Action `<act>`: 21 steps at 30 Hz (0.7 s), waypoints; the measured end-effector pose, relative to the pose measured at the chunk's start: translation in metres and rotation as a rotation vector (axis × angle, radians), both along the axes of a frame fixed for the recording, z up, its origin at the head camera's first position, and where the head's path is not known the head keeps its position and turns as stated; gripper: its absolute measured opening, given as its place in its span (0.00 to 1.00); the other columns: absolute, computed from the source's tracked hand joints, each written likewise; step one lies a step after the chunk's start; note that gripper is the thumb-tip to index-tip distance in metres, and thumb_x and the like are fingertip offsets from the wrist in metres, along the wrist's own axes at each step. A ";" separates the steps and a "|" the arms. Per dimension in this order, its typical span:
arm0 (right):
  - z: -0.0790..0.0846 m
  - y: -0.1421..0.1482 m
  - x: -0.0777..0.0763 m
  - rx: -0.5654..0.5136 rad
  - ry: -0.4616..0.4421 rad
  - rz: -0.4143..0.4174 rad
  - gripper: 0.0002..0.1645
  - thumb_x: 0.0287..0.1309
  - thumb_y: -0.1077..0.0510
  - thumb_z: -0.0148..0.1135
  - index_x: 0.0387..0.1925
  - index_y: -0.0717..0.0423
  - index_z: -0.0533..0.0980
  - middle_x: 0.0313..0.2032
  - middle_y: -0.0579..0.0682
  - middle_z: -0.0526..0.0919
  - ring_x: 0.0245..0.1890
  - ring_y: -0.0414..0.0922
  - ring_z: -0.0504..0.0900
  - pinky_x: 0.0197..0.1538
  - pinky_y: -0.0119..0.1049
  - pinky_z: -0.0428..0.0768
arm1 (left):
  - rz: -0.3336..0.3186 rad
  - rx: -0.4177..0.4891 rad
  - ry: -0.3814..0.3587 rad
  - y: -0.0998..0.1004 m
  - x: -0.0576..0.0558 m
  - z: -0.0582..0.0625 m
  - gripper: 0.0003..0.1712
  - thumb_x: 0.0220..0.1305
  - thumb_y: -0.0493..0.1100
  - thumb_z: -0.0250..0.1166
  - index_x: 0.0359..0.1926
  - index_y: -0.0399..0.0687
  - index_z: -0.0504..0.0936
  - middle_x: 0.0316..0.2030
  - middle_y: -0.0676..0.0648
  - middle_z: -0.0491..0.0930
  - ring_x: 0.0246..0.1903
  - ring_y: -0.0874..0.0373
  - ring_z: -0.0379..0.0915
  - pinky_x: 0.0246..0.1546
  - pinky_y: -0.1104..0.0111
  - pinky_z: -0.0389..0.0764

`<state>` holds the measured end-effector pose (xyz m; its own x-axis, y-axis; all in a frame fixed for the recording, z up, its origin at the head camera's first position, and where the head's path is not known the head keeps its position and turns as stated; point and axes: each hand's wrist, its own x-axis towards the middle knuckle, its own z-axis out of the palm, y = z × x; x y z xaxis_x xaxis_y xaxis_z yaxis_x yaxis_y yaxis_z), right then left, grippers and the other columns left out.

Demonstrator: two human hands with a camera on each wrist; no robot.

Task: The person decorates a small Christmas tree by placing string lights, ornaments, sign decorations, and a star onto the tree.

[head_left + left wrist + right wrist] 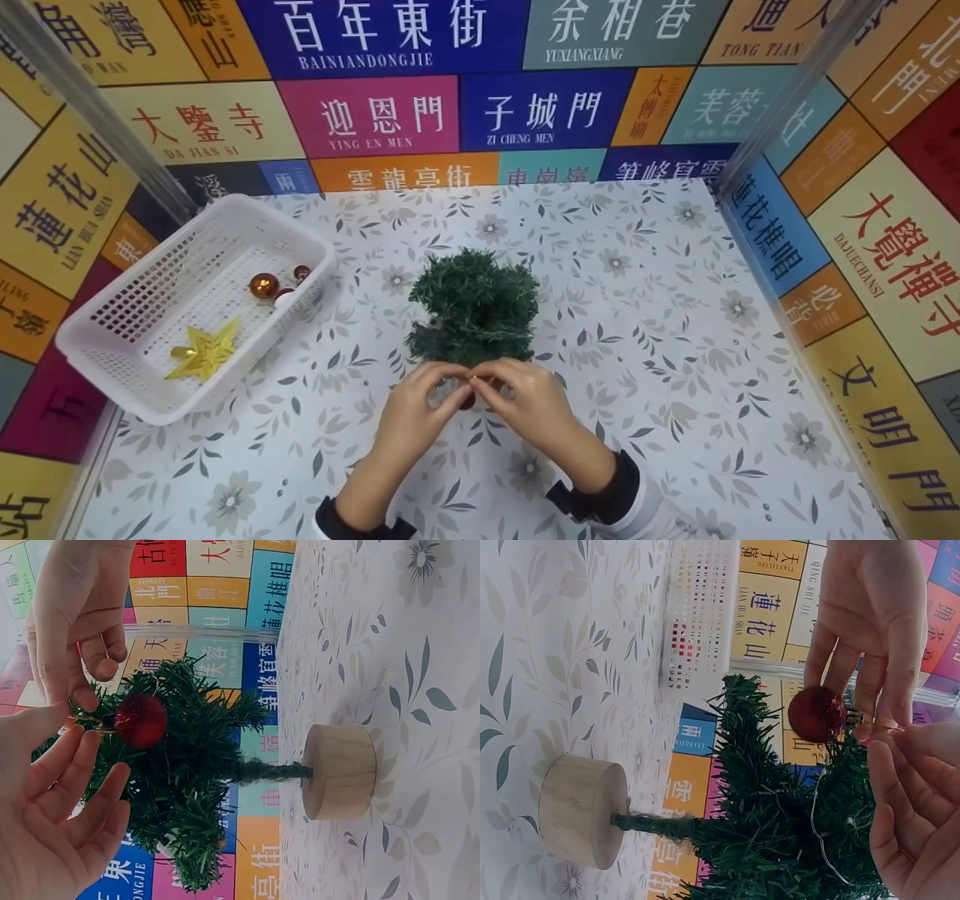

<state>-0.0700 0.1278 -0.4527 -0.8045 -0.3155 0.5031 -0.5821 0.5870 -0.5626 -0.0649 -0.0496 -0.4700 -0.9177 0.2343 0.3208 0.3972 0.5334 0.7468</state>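
Observation:
My left hand [420,401] and right hand [529,394] meet fingertip to fingertip at the near side of a small green artificial Christmas tree [476,300]. Between them they pinch the thin gold cord of a red glittery bauble [141,722], which hangs beneath the fingers against the branches. Thumb and index finger of each hand are on the cord; the other fingers stay loosely bent. The tree stands upright on a round wooden base [585,811], hidden from above by the foliage. A thin pale wire [819,829] runs along the branches.
A white perforated basket [97,337] stands at the left. It holds a gold star [204,351], a shiny copper-coloured ball [263,286] and a few smaller balls. Panels with colourful printed signs [367,116] enclose the leaf-patterned tabletop [645,360] at the back and sides.

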 end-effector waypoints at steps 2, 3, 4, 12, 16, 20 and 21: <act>0.000 0.000 0.000 -0.005 0.013 0.004 0.03 0.56 0.60 0.68 0.34 0.53 0.84 0.30 0.47 0.86 0.26 0.38 0.82 0.29 0.26 0.79 | 0.002 -0.005 -0.016 0.000 0.000 0.000 0.10 0.63 0.46 0.66 0.44 0.50 0.83 0.41 0.53 0.82 0.42 0.57 0.80 0.44 0.63 0.81; 0.000 0.000 0.000 -0.009 0.016 0.006 0.03 0.56 0.60 0.68 0.34 0.53 0.84 0.30 0.47 0.86 0.26 0.38 0.82 0.29 0.26 0.79 | 0.002 -0.007 -0.030 0.000 0.000 0.001 0.10 0.63 0.47 0.66 0.44 0.51 0.83 0.41 0.53 0.82 0.42 0.57 0.79 0.44 0.64 0.81; 0.000 -0.001 0.000 -0.009 0.016 0.004 0.03 0.56 0.60 0.68 0.34 0.53 0.84 0.31 0.47 0.86 0.26 0.38 0.82 0.29 0.26 0.80 | 0.002 -0.003 -0.042 0.000 0.000 0.001 0.10 0.63 0.47 0.65 0.44 0.50 0.83 0.40 0.53 0.82 0.42 0.57 0.79 0.44 0.64 0.81; 0.001 -0.002 0.000 0.014 -0.004 -0.014 0.05 0.55 0.59 0.69 0.35 0.52 0.84 0.31 0.46 0.87 0.26 0.38 0.82 0.30 0.29 0.80 | 0.006 0.046 -0.108 0.000 -0.001 0.001 0.06 0.64 0.44 0.65 0.39 0.49 0.83 0.37 0.52 0.82 0.39 0.56 0.80 0.42 0.64 0.81; 0.001 -0.002 0.000 0.005 -0.018 -0.018 0.05 0.56 0.58 0.68 0.35 0.52 0.84 0.32 0.46 0.87 0.27 0.38 0.82 0.30 0.31 0.81 | 0.004 0.074 -0.067 0.000 -0.001 0.000 0.04 0.63 0.42 0.66 0.38 0.48 0.83 0.36 0.51 0.82 0.39 0.53 0.80 0.43 0.64 0.81; 0.001 -0.003 -0.001 -0.005 -0.012 -0.021 0.04 0.57 0.58 0.68 0.35 0.52 0.84 0.31 0.46 0.87 0.27 0.38 0.82 0.30 0.30 0.81 | 0.014 0.112 -0.039 -0.001 -0.001 -0.001 0.04 0.64 0.43 0.65 0.37 0.48 0.83 0.36 0.52 0.82 0.38 0.55 0.79 0.42 0.62 0.81; 0.001 -0.003 -0.001 -0.006 -0.008 -0.023 0.04 0.57 0.57 0.68 0.34 0.51 0.84 0.31 0.46 0.87 0.27 0.38 0.82 0.30 0.29 0.81 | 0.016 0.123 -0.036 -0.001 0.000 -0.002 0.04 0.64 0.43 0.65 0.37 0.48 0.82 0.36 0.52 0.82 0.38 0.56 0.79 0.42 0.62 0.81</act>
<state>-0.0712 0.1250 -0.4520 -0.8152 -0.2941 0.4989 -0.5644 0.5965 -0.5707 -0.0654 -0.0506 -0.4716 -0.9324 0.1799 0.3134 0.3613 0.4428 0.8206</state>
